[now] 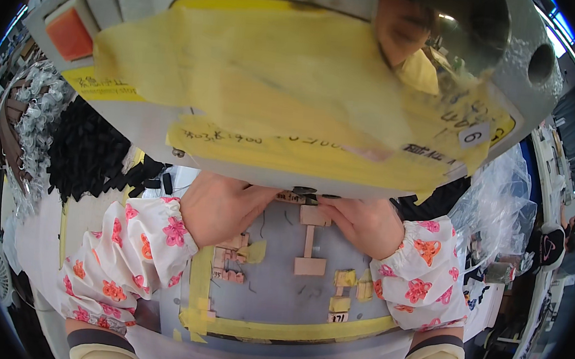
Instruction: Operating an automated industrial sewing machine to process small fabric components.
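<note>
My left hand (pixel 221 205) and my right hand (pixel 363 225) reach in under the front edge of a grey machine head (pixel 287 177). Both have their fingers bent and drawn together, thumbs toward each other. A small dark piece (pixel 305 192) shows between the fingertips, but the machine's edge hides most of it. Just below the right fingers, a pale pink I-shaped piece (pixel 309 267) lies on the grey work plate (pixel 275 246). Beside my left wrist are several small pink blocks (pixel 230 264) stuck on the plate.
Yellow tape (pixel 289 331) runs along the plate's near edge. Small yellow-taped blocks (pixel 345 278) stand at its right. A heap of black fabric strips (pixel 87 150) lies at the left, and clear plastic bags (pixel 495 196) at the right. The machine carries an orange-red switch (pixel 70 33).
</note>
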The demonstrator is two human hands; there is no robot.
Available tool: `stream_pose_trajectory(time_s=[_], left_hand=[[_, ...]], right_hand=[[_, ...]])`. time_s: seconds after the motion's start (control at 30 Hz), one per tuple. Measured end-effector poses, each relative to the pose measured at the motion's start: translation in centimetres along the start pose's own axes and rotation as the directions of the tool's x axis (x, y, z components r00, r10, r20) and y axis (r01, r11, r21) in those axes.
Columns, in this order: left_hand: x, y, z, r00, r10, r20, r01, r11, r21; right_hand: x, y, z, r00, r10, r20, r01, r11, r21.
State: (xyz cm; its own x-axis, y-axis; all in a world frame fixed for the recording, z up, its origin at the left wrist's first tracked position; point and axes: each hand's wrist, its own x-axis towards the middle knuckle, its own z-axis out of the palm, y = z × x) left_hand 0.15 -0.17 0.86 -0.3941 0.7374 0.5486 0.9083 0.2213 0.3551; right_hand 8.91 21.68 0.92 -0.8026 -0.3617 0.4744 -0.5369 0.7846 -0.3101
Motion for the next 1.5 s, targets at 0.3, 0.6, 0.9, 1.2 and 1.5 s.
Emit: stream_pose_trajectory(time_s=[0.3, 0.6, 0.9, 1.2, 1.5], left_hand=[[0.4, 0.1, -0.2, 0.999, 0.036, 0.01, -0.036, 0.999, 0.014], [0.5, 0.2, -0.3, 0.998, 0.058, -0.012, -0.057, 0.998, 0.033], [0.9, -0.1, 0.5, 0.995, 0.015, 0.097, -0.008, 0.998, -0.063], [0.4, -0.3, 0.0, 0.998, 0.061, 0.029, -0.062, 0.998, 0.025], [0.4, -0.1, -0.4, 0.999, 0.045, -0.007, -0.044, 0.999, 0.017]], right_hand=[[0.0, 0.6, 0.1, 0.989, -0.113, -0.097, 0.101, 0.987, -0.123], [-0.1, 0.2, 0.1, 0.995, -0.096, -0.014, 0.092, 0.978, -0.187], [0.6, -0.4, 0.6, 0.989, -0.023, -0.148, 0.004, 0.992, -0.127], [1.2, -1.1, 2.0, 0.974, 0.109, -0.197, -0.121, 0.992, -0.047], [1.0, -0.7, 1.9, 0.991, 0.092, -0.094, -0.097, 0.994, -0.048]])
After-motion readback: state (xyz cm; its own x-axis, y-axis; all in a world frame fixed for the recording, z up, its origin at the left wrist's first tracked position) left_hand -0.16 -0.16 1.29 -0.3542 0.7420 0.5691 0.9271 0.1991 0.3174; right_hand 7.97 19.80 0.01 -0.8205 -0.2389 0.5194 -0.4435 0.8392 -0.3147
